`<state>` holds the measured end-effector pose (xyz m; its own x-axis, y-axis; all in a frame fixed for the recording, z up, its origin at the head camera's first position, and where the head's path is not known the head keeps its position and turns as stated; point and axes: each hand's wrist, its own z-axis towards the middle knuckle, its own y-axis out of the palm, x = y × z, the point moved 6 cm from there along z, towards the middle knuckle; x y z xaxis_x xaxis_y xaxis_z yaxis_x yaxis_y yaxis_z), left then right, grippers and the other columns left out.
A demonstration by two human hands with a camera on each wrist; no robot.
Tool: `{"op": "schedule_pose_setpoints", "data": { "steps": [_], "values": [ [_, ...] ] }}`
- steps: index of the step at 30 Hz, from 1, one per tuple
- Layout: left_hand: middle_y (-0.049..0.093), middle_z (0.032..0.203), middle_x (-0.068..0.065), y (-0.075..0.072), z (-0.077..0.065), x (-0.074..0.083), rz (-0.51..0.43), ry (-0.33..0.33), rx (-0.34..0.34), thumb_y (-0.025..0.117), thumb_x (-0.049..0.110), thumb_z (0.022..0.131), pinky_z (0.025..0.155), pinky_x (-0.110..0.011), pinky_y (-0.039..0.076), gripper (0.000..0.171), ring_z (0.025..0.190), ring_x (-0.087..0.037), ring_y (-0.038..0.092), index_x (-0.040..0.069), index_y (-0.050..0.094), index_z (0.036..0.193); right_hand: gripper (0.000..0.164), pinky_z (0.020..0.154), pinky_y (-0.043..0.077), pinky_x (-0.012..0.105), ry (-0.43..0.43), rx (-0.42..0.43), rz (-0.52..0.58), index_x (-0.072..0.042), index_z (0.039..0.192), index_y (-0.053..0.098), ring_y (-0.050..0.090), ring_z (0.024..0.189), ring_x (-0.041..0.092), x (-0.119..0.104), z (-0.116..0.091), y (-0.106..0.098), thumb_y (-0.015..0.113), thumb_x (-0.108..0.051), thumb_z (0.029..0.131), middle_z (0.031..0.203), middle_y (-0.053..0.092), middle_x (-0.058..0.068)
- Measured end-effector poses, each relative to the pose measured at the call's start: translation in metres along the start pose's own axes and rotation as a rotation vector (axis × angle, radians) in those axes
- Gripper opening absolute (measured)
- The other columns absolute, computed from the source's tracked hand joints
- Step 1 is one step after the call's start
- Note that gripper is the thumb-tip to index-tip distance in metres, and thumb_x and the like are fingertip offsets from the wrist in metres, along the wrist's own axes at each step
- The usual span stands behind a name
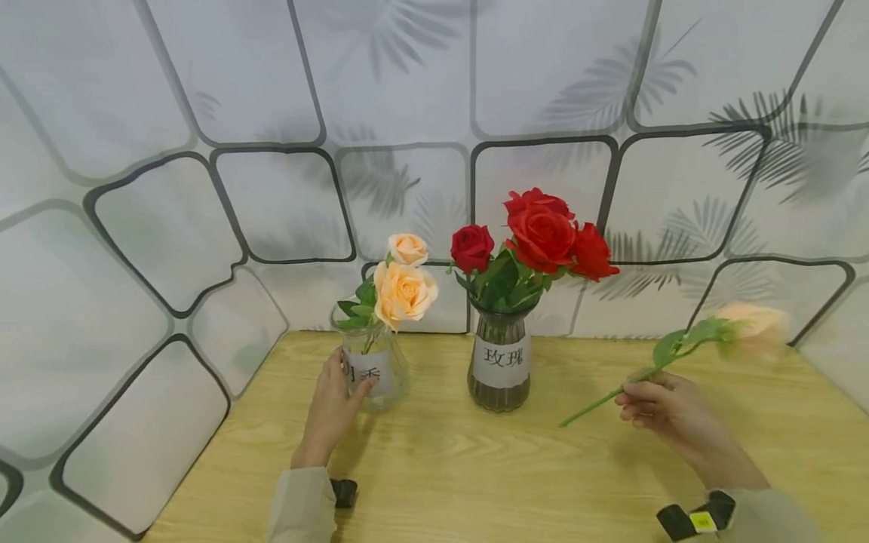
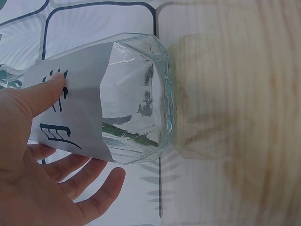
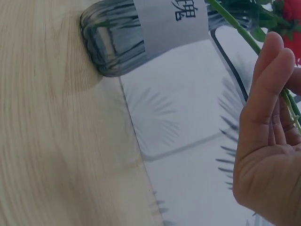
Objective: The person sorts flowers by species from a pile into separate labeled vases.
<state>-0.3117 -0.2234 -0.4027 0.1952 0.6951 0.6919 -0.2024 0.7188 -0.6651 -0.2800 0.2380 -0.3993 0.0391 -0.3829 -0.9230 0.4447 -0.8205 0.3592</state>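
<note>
My left hand (image 1: 331,407) grips a clear glass vase (image 1: 395,385) at the left of the table. In the left wrist view the thumb lies on the white paper label (image 2: 80,103) and the other fingers reach along the vase's far side. Two peach roses (image 1: 406,292) with green leaves stand in this vase. On the right, my right hand (image 1: 679,422) pinches the green stem (image 1: 589,411) of a peach rose (image 1: 753,330) above the table. Its bloom points up and right, slightly blurred; the bare stem end slants down and left toward a grey ribbed vase (image 1: 498,396).
Several red roses (image 1: 543,230) fill the grey vase, which carries a white label (image 1: 501,362) with dark characters. Behind the wooden table (image 1: 475,483) rises a wall covering (image 1: 407,98) with rounded grey outlines and leaf prints; it also closes off the left side.
</note>
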Motion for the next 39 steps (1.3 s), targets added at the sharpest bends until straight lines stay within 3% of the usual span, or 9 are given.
{"op": "schedule_pose_setpoints", "data": {
  "steps": [9,18,30,39],
  "values": [
    [0.032,0.149,-0.04,0.0,0.001,0.0,0.011,0.018,0.013,0.068,0.016,0.1,0.11,-0.062,0.034,0.077,0.137,-0.053,0.035,-0.016,0.02,0.151,0.033,0.059,0.054,0.022,-0.03,0.067,-0.043,-0.012,0.099,0.075,0.066,0.068,0.011,0.001,0.019,0.025,0.045,0.001,0.107,0.09,0.075,0.001],
    [0.031,0.15,-0.04,0.0,0.0,0.001,0.013,0.018,0.02,0.068,0.015,0.099,0.111,-0.062,0.032,0.077,0.138,-0.053,0.034,-0.017,0.021,0.15,0.037,0.051,0.048,0.019,-0.12,0.113,-0.058,-0.012,0.09,0.079,0.06,0.058,0.008,0.003,0.033,0.048,0.049,0.006,0.103,0.08,0.074,-0.001],
    [0.032,0.15,-0.039,-0.001,-0.001,0.003,0.02,0.02,0.021,0.069,0.016,0.099,0.111,-0.062,0.032,0.077,0.138,-0.053,0.034,-0.017,0.021,0.15,0.033,0.049,0.048,0.019,-0.112,0.178,-0.075,-0.014,0.084,0.078,0.058,0.055,0.009,0.011,0.048,0.075,0.056,0.005,0.1,0.075,0.072,-0.001],
    [0.032,0.149,-0.04,0.0,-0.001,0.002,0.021,0.023,0.025,0.069,0.015,0.099,0.111,-0.062,0.032,0.077,0.138,-0.053,0.034,-0.017,0.022,0.15,0.029,0.049,0.048,0.021,-0.083,0.287,-0.12,-0.013,0.08,0.077,0.056,0.053,0.01,0.021,0.06,0.096,0.06,0.004,0.097,0.07,0.069,0.0]
  ]
}}
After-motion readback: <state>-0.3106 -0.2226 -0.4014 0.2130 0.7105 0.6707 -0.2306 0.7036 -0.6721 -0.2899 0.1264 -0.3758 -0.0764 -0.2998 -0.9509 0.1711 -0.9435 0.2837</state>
